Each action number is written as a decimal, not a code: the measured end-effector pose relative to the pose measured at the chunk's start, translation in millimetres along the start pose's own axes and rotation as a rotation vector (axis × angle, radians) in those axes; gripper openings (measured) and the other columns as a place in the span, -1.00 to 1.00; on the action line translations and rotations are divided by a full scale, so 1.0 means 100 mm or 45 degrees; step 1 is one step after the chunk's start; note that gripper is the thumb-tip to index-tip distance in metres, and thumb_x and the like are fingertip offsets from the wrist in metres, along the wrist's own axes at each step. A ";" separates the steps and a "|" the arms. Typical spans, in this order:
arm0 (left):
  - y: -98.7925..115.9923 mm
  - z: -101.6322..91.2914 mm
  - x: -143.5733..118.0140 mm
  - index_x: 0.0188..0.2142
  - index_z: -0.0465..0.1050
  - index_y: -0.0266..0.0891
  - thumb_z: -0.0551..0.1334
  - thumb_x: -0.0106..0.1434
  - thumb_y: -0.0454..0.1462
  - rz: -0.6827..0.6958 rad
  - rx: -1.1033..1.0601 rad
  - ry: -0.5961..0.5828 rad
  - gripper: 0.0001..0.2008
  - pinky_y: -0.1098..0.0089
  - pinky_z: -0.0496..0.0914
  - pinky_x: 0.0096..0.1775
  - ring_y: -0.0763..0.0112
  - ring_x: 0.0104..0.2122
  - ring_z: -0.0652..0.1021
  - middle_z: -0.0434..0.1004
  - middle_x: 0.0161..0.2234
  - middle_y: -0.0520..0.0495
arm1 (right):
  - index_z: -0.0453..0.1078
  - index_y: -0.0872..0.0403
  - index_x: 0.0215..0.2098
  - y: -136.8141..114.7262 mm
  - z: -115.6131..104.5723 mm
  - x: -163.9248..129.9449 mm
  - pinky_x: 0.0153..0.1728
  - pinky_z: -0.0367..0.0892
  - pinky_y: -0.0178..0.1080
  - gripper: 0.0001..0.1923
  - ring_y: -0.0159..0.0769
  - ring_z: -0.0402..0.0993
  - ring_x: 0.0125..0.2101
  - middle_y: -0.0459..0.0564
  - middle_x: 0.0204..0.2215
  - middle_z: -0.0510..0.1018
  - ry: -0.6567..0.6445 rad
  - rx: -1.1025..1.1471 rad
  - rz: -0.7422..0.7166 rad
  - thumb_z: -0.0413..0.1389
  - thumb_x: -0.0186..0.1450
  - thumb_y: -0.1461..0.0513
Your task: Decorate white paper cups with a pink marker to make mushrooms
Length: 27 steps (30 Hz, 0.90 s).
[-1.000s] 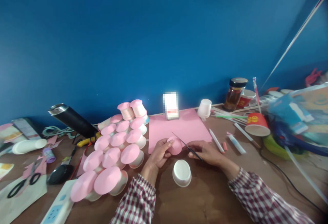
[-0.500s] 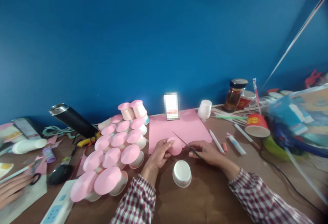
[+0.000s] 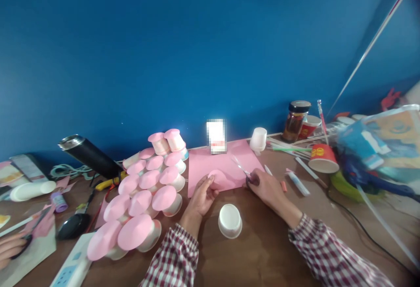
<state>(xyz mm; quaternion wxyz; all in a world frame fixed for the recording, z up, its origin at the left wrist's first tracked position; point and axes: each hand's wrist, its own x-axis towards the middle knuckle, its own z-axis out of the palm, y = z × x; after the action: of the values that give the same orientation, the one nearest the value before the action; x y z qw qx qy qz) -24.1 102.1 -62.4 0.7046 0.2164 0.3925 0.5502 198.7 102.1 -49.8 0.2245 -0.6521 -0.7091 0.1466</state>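
Observation:
My left hand (image 3: 202,196) pinches a round pink paper piece (image 3: 217,178) between thumb and fingers. My right hand (image 3: 264,187) is closed round the handles of a pair of scissors (image 3: 241,165), whose blades point up and left, apart from the round piece. Beneath both lies a large pink paper sheet (image 3: 226,158). In front of my hands a white paper cup (image 3: 230,220) rests on the table. To the left of my left hand stand several cups topped with pink paper discs (image 3: 164,197).
Left are a black flask (image 3: 90,155), a power strip (image 3: 74,263) and another person's hand (image 3: 13,248) with scissors. A white cup (image 3: 258,139), a jar (image 3: 296,120), a red cup (image 3: 323,158), a glue tube (image 3: 298,182) and a plastic bag (image 3: 387,142) lie right.
The scissors have swung from across the round paper to its right, blades now slightly apart and pointing away. My right hand has turned and risen a little. The left still holds the paper.

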 end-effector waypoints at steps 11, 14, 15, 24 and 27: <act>0.07 0.07 -0.17 -0.34 0.40 -0.27 0.40 -0.01 -0.33 0.225 -0.126 0.104 -0.75 0.60 0.40 -0.51 0.59 -0.51 0.50 0.49 -0.46 0.06 | 0.35 0.11 -0.23 -0.03 0.01 -0.05 -0.20 0.19 -0.20 -0.71 -0.16 0.45 -0.27 0.04 -0.35 0.54 0.108 -0.158 -0.169 -0.01 0.31 0.06; 0.14 0.07 -0.34 -0.35 0.39 -0.27 0.41 -0.01 -0.33 0.269 -0.113 0.180 -0.75 0.67 0.29 -0.59 0.65 -0.53 0.46 0.47 -0.46 0.07 | 0.35 0.13 -0.17 -0.03 0.02 -0.05 -0.22 0.19 -0.19 -0.69 -0.12 0.44 -0.25 0.08 -0.34 0.54 0.160 -0.283 -0.144 0.01 0.30 0.06; 0.15 0.06 -0.39 -0.36 0.38 -0.26 0.41 -0.02 -0.34 0.276 -0.118 0.193 -0.75 0.67 0.26 -0.61 0.67 -0.55 0.45 0.45 -0.48 0.09 | 0.36 0.13 -0.16 -0.02 0.02 -0.05 -0.23 0.20 -0.20 -0.69 -0.12 0.44 -0.26 0.08 -0.35 0.54 0.164 -0.309 -0.145 0.03 0.29 0.07; 0.19 0.24 -0.77 -0.47 0.34 -0.30 0.44 -0.05 -0.31 0.269 -0.107 0.170 -0.72 0.69 0.14 -0.66 0.75 -0.64 0.31 0.35 -0.57 0.15 | 0.51 0.11 -0.31 0.11 0.05 -0.03 -0.16 0.23 -0.12 -0.79 -0.09 0.37 -0.20 0.19 -0.21 0.48 0.282 -0.221 -0.338 0.05 0.29 0.19; 0.22 0.32 -0.88 -0.42 0.38 -0.28 0.44 -0.06 -0.33 0.267 -0.108 0.163 -0.73 0.69 0.16 -0.64 0.75 -0.62 0.34 0.39 -0.53 0.14 | 0.48 0.13 -0.28 -0.02 0.03 -0.12 -0.14 0.28 -0.16 -0.82 -0.16 0.41 -0.21 0.12 -0.27 0.52 0.345 0.190 -0.384 0.05 0.28 0.23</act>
<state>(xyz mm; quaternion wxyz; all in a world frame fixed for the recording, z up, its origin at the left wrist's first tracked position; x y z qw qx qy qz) -19.2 29.9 0.7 0.6252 0.1907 0.3882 0.6497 196.2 90.7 -52.7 0.3850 -0.5339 -0.7491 0.0745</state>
